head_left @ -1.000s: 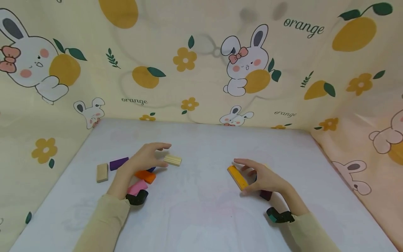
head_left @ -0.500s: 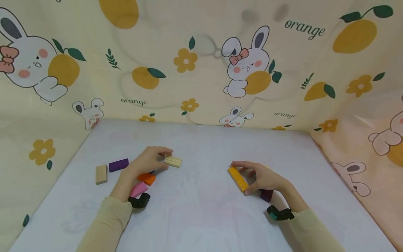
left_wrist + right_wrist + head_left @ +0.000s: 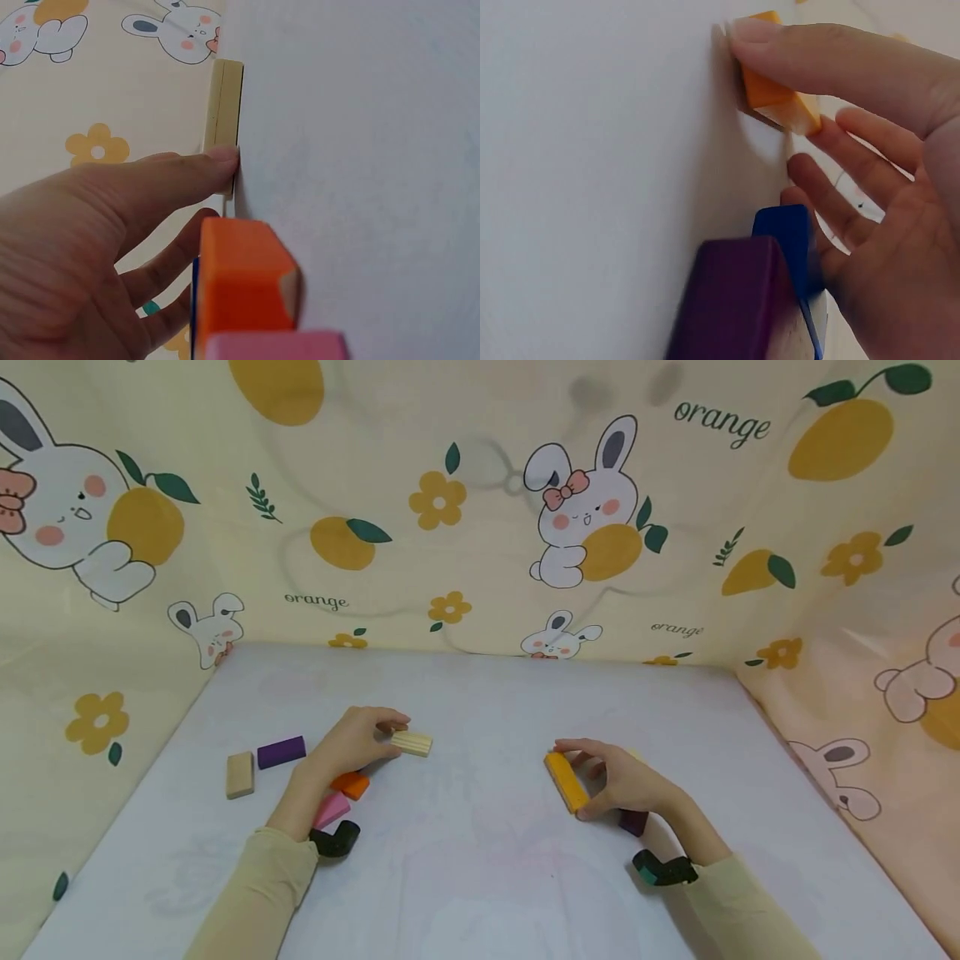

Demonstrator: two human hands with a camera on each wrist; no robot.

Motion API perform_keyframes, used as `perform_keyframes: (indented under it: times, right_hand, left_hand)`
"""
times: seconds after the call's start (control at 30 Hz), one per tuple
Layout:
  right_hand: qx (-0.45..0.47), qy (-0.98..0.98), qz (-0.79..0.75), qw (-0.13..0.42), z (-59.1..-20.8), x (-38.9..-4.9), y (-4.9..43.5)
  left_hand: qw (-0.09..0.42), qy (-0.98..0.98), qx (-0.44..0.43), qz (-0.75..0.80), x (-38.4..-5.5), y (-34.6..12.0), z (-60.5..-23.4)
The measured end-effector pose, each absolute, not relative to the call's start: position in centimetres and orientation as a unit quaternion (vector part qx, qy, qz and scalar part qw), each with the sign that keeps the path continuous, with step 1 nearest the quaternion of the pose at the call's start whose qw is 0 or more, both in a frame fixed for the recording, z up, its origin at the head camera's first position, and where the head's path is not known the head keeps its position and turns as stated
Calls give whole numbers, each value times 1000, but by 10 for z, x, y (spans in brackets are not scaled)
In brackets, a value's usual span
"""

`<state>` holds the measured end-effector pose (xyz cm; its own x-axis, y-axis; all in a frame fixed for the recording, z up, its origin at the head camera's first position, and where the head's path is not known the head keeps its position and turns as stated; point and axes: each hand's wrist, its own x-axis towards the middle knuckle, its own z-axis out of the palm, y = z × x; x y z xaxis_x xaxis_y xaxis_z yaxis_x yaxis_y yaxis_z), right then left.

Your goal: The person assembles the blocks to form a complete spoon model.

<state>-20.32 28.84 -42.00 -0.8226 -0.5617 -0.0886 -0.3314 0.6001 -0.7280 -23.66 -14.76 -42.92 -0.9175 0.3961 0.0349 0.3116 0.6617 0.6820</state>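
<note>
At the left of the table, my left hand (image 3: 348, 743) pinches the near-left end of a pale, grooved wooden block (image 3: 412, 743) between thumb and fingers. In the left wrist view the thumb lies on that block (image 3: 223, 105). My right hand (image 3: 626, 785) holds a yellow-orange block (image 3: 566, 783) by its two ends, thumb at the near end and a finger at the far one. Both blocks are low at the white table. An orange block (image 3: 352, 785) and a pink block (image 3: 332, 811) lie beside the left wrist.
A purple block (image 3: 281, 752) and a plain wooden block (image 3: 240, 775) lie farther left. Under the right hand are a dark purple block (image 3: 633, 822) and a blue block (image 3: 784, 240). A printed cloth (image 3: 480, 568) walls the white table (image 3: 480, 877) at back and sides.
My left hand has come down and its fingers have closed on the pale wooden block. The right hand stays at the yellow-orange block, nearly still.
</note>
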Motion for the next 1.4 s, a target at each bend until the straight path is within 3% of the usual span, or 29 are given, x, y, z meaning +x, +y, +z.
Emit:
perform_keyframes:
  times: [0.23, 0.53, 0.77, 1.07, 1.4]
  right_hand:
    - [-203, 886, -405, 105, -417, -188, 272]
    - [-137, 883, -439, 97, -418, -160, 214]
    - [-147, 872, -451, 119, -421, -152, 189]
    - [-187, 888, -410, 90, -430, -152, 177]
    - [-146, 890, -419, 104, -434, -151, 176]
  left_hand:
    - [62, 910, 181, 367, -236, -147, -431]
    - [60, 912, 178, 364, -238, -150, -430]
    - [60, 913, 174, 365, -238, -150, -430]
    - [68, 913, 162, 368, -235, -148, -427]
    - [65, 914, 162, 367, -236, -149, -432]
